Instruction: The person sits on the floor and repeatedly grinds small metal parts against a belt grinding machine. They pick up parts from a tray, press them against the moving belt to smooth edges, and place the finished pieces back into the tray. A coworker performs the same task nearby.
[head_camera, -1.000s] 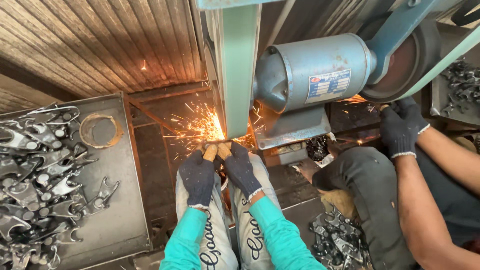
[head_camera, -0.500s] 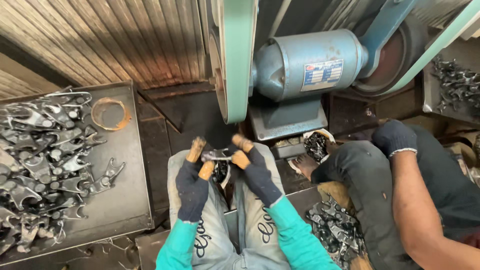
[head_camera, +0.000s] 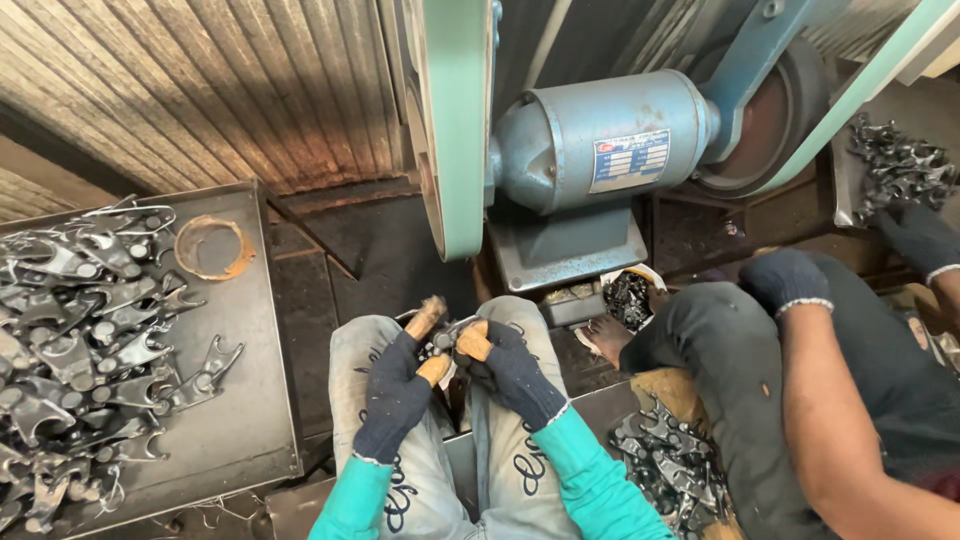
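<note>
My left hand and my right hand, both in dark blue gloves with worn orange fingertips, together grip a small dark metal part over my knees. The part sits between the fingertips, below and in front of the green sanding belt. It is clear of the belt. My sleeves are teal.
A metal tray at left holds several grey forged parts and a rusty ring. A blue motor stands behind the belt. A co-worker's gloved hand and knee are at right, with more parts on the floor.
One second ago the part was pressed to the belt with sparks flying. My hands have since drawn it back down to my knees, and the sparks have stopped.
</note>
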